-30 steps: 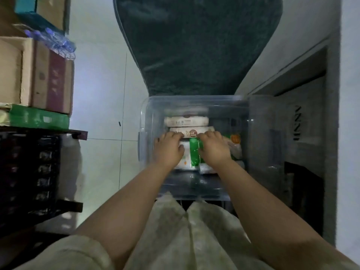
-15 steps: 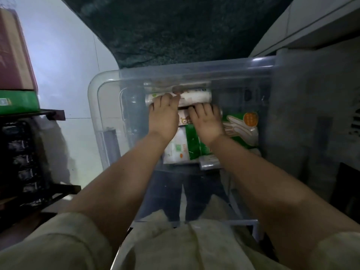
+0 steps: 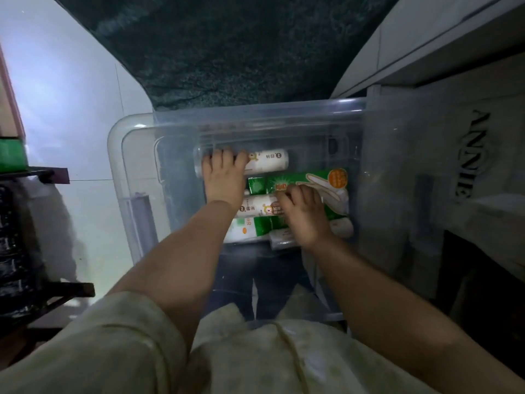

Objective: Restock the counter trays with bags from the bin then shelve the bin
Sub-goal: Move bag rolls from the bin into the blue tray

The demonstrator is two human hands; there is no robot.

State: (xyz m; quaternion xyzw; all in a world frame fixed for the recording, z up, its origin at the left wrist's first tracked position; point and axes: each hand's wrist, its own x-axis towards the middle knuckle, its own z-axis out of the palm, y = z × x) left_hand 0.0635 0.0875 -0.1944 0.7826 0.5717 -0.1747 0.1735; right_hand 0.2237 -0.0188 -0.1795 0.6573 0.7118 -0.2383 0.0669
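A clear plastic bin (image 3: pixel 133 177) stands on the floor in front of me, holding several rolls and packs of bags. My left hand (image 3: pixel 223 177) lies over the left end of a white roll (image 3: pixel 270 163) at the bin's far side, fingers curled on it. My right hand (image 3: pixel 305 214) presses on a second white roll (image 3: pixel 255 209) and the green glove pack (image 3: pixel 309 180) beside it. More white and green packs (image 3: pixel 244 231) lie under my wrists.
A dark green mat (image 3: pixel 227 46) lies beyond the bin. A white counter with an open cabinet (image 3: pixel 468 166) rises on the right. A dark rack (image 3: pixel 25 251) with boxes stands on the left. White floor tiles (image 3: pixel 71 109) show between rack and bin.
The view has come closer to the bin. My left hand has reached to the far white roll; my right hand has shifted right onto the second roll and the green pack.
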